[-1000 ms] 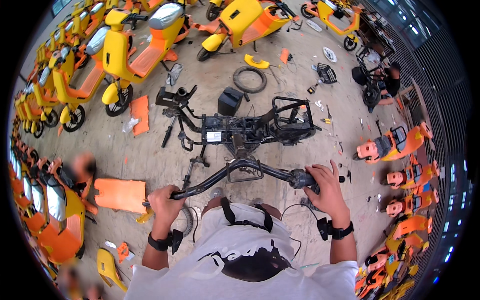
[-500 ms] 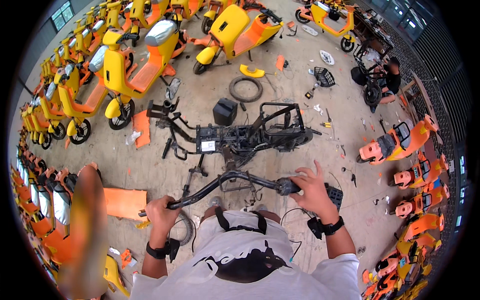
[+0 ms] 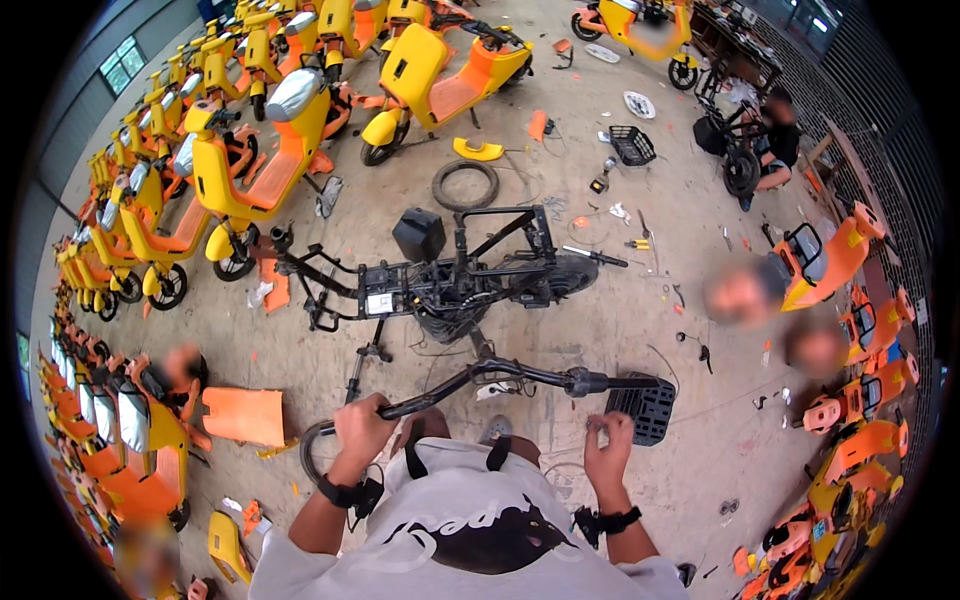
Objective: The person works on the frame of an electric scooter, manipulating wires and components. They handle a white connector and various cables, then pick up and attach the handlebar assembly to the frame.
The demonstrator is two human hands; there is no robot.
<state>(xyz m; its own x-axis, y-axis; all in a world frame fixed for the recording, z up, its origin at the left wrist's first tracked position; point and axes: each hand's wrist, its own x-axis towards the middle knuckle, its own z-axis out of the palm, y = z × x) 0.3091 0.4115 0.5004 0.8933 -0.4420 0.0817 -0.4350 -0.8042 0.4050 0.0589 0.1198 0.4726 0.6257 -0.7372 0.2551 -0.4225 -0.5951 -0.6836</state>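
A bent black handlebar (image 3: 470, 376) reaches across in front of me, its stem joined toward the black scooter frame (image 3: 420, 288). My left hand (image 3: 362, 432) is wrapped round the bar's left end. On the bar's right side sit a dark switch block (image 3: 580, 381) and a straight dark end piece. My right hand (image 3: 608, 450) is just below that end, apart from the bar, its fingers curled together; whether anything small is between them is hidden. A black slotted plastic tray (image 3: 648, 412) lies on the floor beyond the right hand.
A black box (image 3: 419, 235) stands behind the frame, near a loose tyre (image 3: 465, 186). An orange panel (image 3: 244, 416) lies to the left. Yellow scooters (image 3: 262, 150) crowd the left side; more stand at right. A person (image 3: 775, 140) crouches by another frame at far right.
My right hand has come off the bar's switch block and moved down toward me, its spread fingers now curled. My left hand still grips the bar. The whole view has shifted somewhat.
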